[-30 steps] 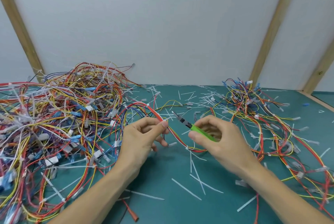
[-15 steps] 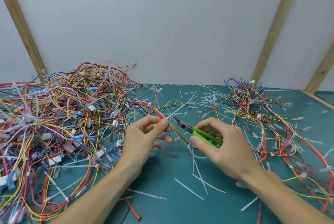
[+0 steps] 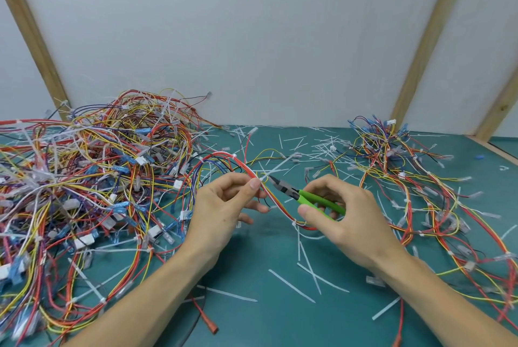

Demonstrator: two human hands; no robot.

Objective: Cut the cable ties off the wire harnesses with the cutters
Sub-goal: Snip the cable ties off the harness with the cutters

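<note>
Both hands raised over the table, forearms coming in from the bottom edge.

The left hand has its back toward the camera, thumb and forefinger pinching a harness, the other fingers loosely curled below. The right hand is level with it and close beside, thumb under and fingers curled over the green handles of the cutters, whose tip points at the left thumb. Both forearms are bare and angle inward, the left from lower left, the right from lower right.
</note>
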